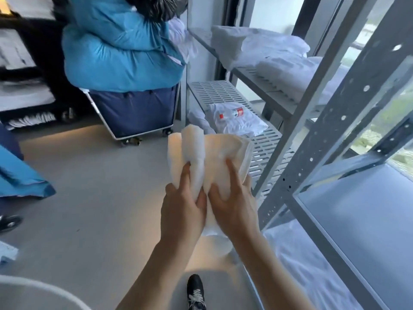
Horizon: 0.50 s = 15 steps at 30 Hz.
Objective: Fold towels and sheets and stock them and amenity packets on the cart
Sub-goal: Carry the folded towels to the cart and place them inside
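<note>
A small white towel (220,148), partly folded with a raised ridge down its left half, is held in the air in front of me. My left hand (182,209) grips its lower left part, thumb and fingers curled round the ridge. My right hand (234,198) holds the lower right part, thumb on top and fingers under the cloth. Folded white linen (263,48) lies on the grey metal shelf unit (252,77) at the right. The dark housekeeping cart (24,70) with white items stands at the far left.
A blue laundry trolley (136,113) heaped with blue bags (120,54) stands ahead. A water bottle (232,113) lies on white cloth on a low slatted shelf (214,92). More blue bags (20,175) sit at the left. My shoe (195,289) shows below, on grey floor.
</note>
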Motion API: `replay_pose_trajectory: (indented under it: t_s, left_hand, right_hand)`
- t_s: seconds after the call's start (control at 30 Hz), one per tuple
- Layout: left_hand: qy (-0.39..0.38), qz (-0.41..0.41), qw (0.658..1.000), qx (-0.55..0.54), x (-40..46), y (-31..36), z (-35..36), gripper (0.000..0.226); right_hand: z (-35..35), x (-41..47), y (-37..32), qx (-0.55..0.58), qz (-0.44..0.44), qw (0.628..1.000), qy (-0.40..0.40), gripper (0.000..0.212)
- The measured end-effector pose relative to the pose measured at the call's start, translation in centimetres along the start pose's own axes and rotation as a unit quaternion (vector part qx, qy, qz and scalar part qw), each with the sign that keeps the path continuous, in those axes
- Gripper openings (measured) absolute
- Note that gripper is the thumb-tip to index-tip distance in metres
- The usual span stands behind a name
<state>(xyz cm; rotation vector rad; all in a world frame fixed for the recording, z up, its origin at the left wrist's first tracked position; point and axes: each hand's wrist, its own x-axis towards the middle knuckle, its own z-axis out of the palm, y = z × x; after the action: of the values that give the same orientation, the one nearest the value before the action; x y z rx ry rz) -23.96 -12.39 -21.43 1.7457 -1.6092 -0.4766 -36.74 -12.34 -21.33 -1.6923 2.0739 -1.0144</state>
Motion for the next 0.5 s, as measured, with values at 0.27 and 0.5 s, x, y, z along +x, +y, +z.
replay_pose_trajectory:
  t_s: [0.27,0.5]
  left_hand:
    - [0.048,-0.042,0.998,0.02,12.9,-2.2,2.2,0.056]
    - [0.113,-0.102,0.988,0.019,20.6,-4.9,0.8,0.056]
  right_hand:
    - [7.5,13.4,-1.2,0.039,-0.031,0.996,-0.068,0.072]
    - [12.8,21.8,-5.9,0.076,-0.109,0.983,-0.124,0.065]
